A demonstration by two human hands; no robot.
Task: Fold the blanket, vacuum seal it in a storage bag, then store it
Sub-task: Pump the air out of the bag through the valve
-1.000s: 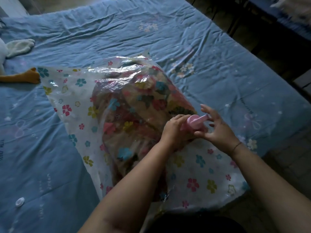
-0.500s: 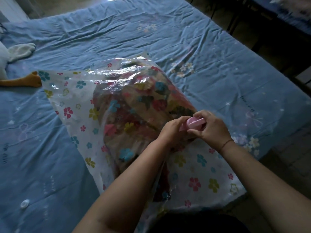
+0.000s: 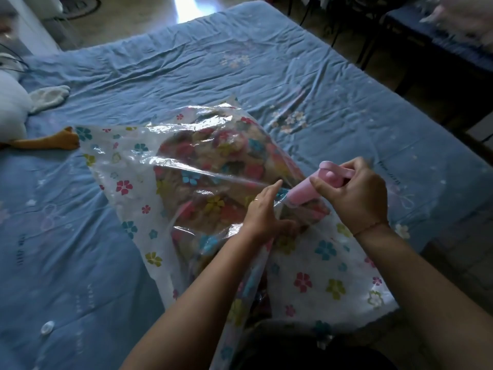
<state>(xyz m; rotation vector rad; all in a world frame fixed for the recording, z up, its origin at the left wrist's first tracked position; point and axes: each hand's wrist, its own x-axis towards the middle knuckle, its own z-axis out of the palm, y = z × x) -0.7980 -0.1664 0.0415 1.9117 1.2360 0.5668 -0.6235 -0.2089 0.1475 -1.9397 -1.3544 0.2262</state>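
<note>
A white stuffed toy [image 3: 13,108] with an orange foot lies at the far left of the bed [image 3: 333,76], and a small round white cap [image 3: 47,327] sits on the blue sheet nearer the person. The flower-printed storage bag [image 3: 128,188] lies across the bed's near edge with the folded blanket [image 3: 213,166] inside it. The left hand [image 3: 262,212] rests flat on the plastic, fingers straight. Just beside it, the right hand [image 3: 354,193] curls around a pink hand pump [image 3: 306,193] standing tilted on the bag.
</note>
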